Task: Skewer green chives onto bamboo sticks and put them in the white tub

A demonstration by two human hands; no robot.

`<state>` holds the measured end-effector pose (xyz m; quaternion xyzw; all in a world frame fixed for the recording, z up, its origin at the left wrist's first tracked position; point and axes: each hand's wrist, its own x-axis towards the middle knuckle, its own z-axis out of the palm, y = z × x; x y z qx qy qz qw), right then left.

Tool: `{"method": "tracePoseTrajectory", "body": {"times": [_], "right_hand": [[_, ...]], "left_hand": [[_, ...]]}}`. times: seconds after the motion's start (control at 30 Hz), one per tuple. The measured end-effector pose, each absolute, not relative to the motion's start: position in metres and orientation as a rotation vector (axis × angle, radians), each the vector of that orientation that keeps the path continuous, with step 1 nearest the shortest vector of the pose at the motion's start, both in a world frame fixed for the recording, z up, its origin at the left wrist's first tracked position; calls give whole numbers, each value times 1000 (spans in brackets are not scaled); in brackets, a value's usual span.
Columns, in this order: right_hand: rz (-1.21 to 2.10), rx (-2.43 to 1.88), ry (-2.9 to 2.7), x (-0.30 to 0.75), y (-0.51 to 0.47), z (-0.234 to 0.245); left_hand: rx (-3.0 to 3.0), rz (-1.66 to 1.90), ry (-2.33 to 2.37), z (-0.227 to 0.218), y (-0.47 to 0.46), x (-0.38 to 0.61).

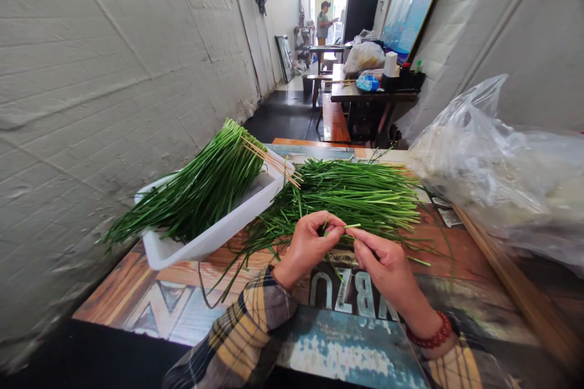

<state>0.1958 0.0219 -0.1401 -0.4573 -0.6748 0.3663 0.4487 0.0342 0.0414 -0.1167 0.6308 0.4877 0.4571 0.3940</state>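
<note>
My left hand (310, 242) is closed in a pinch on a few green chive stalks (338, 228) at the near edge of a loose pile of chives (356, 194) on the table. My right hand (382, 261), with a red bead bracelet on the wrist, pinches the same stalks from the right, fingertips meeting those of the left. A thin wooden skewer seems to run back from the right hand, though it is hard to make out. To the left, a white tray (214, 237) holds skewered chive bundles (201, 191), their skewer tips (278, 164) sticking out.
A painted wooden table (347, 316) stands against a white brick wall (114, 85) on the left. A large clear plastic bag (497, 170) lies at the right, with a bundle of bamboo skewers (515, 292) along it. Further tables, benches and a standing person (323, 21) are down the corridor.
</note>
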Motion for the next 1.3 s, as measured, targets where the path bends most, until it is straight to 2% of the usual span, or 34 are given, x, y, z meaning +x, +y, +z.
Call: {"method": "tracePoseTrajectory", "body": {"times": [0.57,0.83,1.1,1.3], "right_hand": [[1041,-1184,-1624,194,23,-139],[994,-1186,-1612,193,23,-141],[1016,-1144,-1594,193,27,-147],[1197,-1114,-1465,193,26,-141]], "left_hand": [[2028,1256,1322,-123,38,36],[1988,1204,1331,-120,38,37],[1990,1174,1130,-120,40,35],[1809,1145,1232,-119,39,37]]}}
